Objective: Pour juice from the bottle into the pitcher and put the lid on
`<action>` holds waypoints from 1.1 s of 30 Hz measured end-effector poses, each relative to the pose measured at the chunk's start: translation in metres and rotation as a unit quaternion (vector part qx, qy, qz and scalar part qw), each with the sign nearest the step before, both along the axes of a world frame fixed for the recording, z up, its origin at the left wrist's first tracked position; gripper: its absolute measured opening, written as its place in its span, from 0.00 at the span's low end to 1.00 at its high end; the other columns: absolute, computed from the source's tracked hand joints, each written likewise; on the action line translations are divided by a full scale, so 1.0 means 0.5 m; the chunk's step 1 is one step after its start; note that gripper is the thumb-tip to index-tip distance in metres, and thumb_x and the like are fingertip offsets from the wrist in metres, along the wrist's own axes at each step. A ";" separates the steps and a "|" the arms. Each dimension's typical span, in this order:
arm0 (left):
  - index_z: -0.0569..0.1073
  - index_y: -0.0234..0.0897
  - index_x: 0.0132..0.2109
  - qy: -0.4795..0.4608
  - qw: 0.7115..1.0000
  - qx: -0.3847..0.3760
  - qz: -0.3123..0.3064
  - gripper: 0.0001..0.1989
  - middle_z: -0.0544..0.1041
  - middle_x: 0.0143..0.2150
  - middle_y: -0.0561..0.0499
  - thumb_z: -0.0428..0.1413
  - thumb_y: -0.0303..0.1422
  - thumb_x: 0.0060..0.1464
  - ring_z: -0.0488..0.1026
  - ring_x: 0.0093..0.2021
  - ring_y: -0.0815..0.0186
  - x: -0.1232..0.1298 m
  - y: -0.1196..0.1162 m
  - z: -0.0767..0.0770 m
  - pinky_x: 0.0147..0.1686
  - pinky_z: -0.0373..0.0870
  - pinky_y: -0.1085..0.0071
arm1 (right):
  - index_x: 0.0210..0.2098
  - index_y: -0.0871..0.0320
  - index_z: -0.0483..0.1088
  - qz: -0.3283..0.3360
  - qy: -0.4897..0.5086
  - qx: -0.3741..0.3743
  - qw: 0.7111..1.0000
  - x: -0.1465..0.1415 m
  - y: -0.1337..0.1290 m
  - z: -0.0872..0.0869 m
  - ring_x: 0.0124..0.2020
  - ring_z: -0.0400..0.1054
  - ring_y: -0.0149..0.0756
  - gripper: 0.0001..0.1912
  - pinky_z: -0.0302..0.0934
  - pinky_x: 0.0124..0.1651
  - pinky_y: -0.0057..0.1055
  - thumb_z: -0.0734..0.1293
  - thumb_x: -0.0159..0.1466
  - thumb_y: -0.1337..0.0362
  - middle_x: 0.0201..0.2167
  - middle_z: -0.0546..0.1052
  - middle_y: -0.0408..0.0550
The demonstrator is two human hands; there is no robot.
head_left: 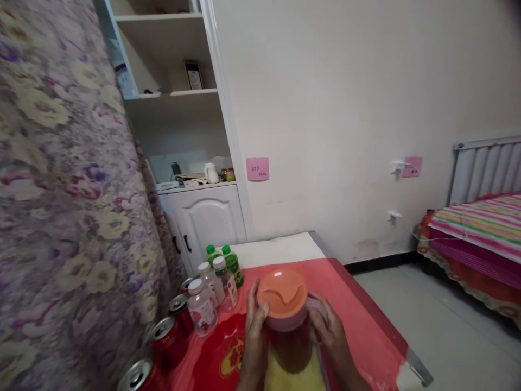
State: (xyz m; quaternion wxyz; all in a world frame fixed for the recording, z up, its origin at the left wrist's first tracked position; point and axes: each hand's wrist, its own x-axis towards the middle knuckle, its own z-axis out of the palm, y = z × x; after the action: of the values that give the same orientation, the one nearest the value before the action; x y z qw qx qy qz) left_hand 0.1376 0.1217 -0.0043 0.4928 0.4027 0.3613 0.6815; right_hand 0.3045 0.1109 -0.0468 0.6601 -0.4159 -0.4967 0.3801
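Observation:
Both hands hold a lidded container (285, 324) with a round orange lid (284, 288) that has a wavy raised shape on top. Its body looks pale lilac, and a pale handle-like part sticks out on the right. My left hand (255, 331) is wrapped round the left side, its thumb by the lid's edge. On the right, my right hand (329, 331) grips the side near the handle-like part. Beneath lies something yellow (295, 374) with a shadow on it; its kind is unclear. Left of my left hand is a red tray (209, 355) with a yellow emblem.
On the table's left side stand red cans (167, 342), clear white-capped bottles (202, 309) and green bottles (233, 266). A red cloth (358, 320) covers much of the table. A floral curtain (61, 190) hangs at left; a white cabinet (207, 217) stands behind, a bed (484, 233) at right.

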 end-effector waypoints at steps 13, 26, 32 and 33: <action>0.72 0.45 0.61 0.066 0.997 -0.022 0.022 0.28 0.69 0.69 0.46 0.56 0.50 0.58 0.60 0.71 0.52 -0.013 0.057 0.021 0.71 0.53 0.53 | 0.58 0.54 0.70 0.022 -0.010 -0.008 1.000 0.006 0.001 -0.008 0.56 0.73 0.46 0.25 0.68 0.57 0.36 0.64 0.67 0.47 0.56 0.79 0.53; 0.76 0.42 0.57 0.107 0.992 -0.009 0.067 0.24 0.76 0.61 0.47 0.53 0.48 0.60 0.69 0.63 0.53 0.000 0.048 0.031 0.61 0.64 0.59 | 0.54 0.54 0.73 0.011 0.003 -0.001 1.000 0.011 -0.011 -0.013 0.40 0.74 0.41 0.22 0.69 0.42 0.34 0.65 0.67 0.48 0.44 0.82 0.51; 0.76 0.43 0.56 0.109 0.992 0.003 0.066 0.23 0.77 0.59 0.48 0.53 0.47 0.59 0.69 0.61 0.54 -0.002 0.046 0.030 0.60 0.63 0.60 | 0.50 0.55 0.72 0.052 0.026 0.001 0.998 0.014 -0.011 -0.026 0.29 0.67 0.36 0.20 0.63 0.35 0.32 0.62 0.69 0.47 0.29 0.74 0.44; 0.76 0.43 0.56 0.109 0.992 0.006 0.068 0.22 0.77 0.59 0.48 0.53 0.47 0.59 0.69 0.62 0.54 -0.003 0.046 0.028 0.60 0.63 0.61 | 0.50 0.55 0.72 0.057 0.027 -0.001 0.998 0.014 -0.012 -0.027 0.30 0.66 0.35 0.20 0.63 0.36 0.31 0.61 0.69 0.47 0.29 0.74 0.43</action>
State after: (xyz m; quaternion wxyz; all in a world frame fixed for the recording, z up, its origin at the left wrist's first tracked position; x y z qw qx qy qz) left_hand 0.1361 0.1447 0.0098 0.4008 0.4521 0.4351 0.6676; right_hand 0.3114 0.1049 -0.0602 0.6500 -0.3774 -0.5013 0.4288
